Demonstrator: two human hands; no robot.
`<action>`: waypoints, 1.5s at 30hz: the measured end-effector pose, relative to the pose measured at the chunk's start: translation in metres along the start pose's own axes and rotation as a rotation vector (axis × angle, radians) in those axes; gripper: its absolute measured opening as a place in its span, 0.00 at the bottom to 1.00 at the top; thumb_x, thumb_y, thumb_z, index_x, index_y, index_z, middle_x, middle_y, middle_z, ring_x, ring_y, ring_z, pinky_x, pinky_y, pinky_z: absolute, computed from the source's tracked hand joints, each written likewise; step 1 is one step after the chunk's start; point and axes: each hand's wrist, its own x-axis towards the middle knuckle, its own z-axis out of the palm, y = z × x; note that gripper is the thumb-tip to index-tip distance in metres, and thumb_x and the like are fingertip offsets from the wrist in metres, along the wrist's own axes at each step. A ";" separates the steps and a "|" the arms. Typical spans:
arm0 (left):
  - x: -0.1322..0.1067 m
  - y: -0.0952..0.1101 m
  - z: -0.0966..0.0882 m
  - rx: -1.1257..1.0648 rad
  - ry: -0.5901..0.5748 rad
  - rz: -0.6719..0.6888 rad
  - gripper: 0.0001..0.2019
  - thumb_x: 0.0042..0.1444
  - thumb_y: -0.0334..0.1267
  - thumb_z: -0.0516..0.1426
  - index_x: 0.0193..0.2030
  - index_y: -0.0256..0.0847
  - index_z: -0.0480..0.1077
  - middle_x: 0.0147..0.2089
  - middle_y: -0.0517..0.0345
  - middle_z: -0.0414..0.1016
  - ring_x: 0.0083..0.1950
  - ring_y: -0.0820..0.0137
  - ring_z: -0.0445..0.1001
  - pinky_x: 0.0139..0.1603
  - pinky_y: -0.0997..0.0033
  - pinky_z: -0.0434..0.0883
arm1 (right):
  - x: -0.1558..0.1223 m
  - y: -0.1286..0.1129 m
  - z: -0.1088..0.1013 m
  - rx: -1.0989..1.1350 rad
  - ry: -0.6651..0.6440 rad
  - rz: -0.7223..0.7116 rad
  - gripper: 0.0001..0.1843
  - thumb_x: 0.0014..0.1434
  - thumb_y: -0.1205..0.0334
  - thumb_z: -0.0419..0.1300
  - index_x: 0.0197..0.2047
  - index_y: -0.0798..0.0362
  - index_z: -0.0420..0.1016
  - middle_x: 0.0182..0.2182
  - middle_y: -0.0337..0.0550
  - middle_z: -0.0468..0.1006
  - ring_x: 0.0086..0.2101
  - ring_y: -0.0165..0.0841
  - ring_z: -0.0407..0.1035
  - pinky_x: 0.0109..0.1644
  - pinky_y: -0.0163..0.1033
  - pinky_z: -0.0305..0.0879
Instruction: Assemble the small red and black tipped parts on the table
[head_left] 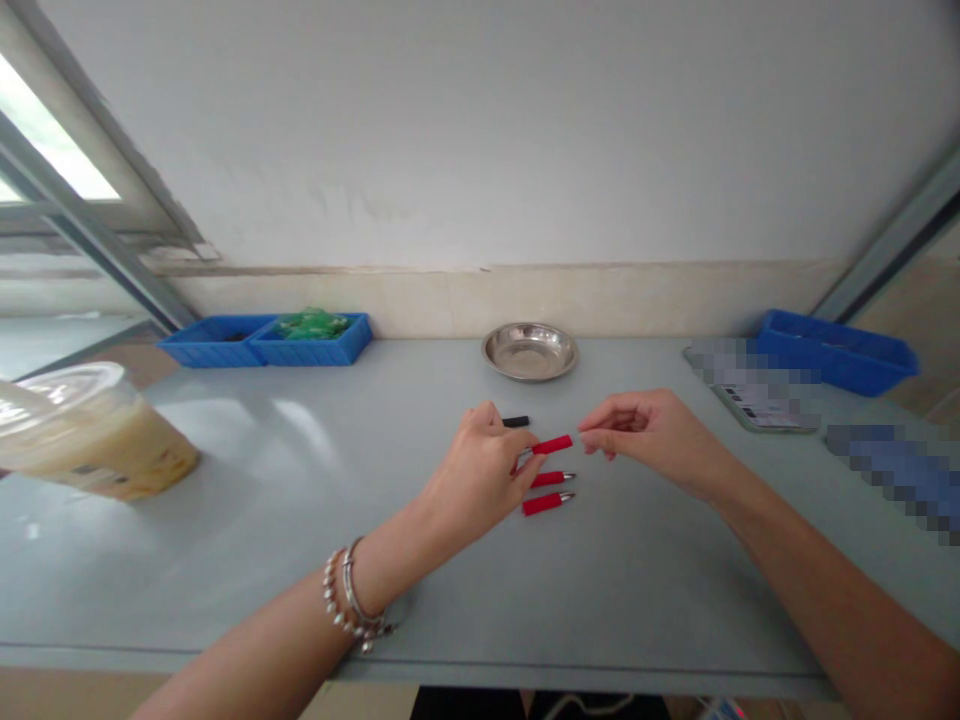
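Note:
My left hand (pixel 491 455) is closed in a pinch on a red pen (pixel 553 444), held just above the table with its red end pointing right. A bit of silver shows on the pen beside my fingertips. Close to that red end, my right hand (pixel 637 430) has thumb and forefinger drawn together; anything between them is too small to make out. Below the held pen lie two more red pens, a nearer one (pixel 546 503) and a farther one (pixel 551 479), silver tips to the right. A black pen-like piece (pixel 516 421) is partly hidden behind my left hand.
A round steel dish (pixel 530 352) stands near the wall. Blue bins sit at the back left, one with green material (pixel 313 324); another blue bin (pixel 836 350) is at the back right by a phone-like slab (pixel 757 395). A lidded drink cup (pixel 97 440) stands left.

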 end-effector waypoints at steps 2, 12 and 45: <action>0.000 0.000 0.000 0.006 -0.001 0.007 0.09 0.52 0.38 0.53 0.33 0.39 0.72 0.20 0.59 0.68 0.29 0.75 0.62 0.32 0.74 0.60 | 0.000 -0.002 0.004 0.057 -0.003 0.002 0.12 0.44 0.58 0.60 0.29 0.59 0.72 0.24 0.42 0.74 0.23 0.21 0.66 0.27 0.27 0.64; -0.001 0.000 -0.001 0.050 0.014 0.015 0.09 0.52 0.39 0.52 0.31 0.39 0.72 0.21 0.59 0.69 0.30 0.75 0.62 0.33 0.73 0.60 | 0.002 0.006 0.009 0.089 0.017 -0.014 0.14 0.43 0.58 0.61 0.31 0.59 0.72 0.23 0.40 0.73 0.23 0.21 0.65 0.29 0.29 0.64; -0.001 0.000 -0.002 0.025 0.042 0.025 0.09 0.52 0.38 0.52 0.33 0.38 0.72 0.22 0.59 0.70 0.29 0.75 0.61 0.32 0.74 0.60 | 0.001 0.010 0.013 -0.135 0.069 -0.104 0.13 0.50 0.56 0.55 0.31 0.58 0.72 0.24 0.40 0.72 0.25 0.22 0.65 0.29 0.27 0.60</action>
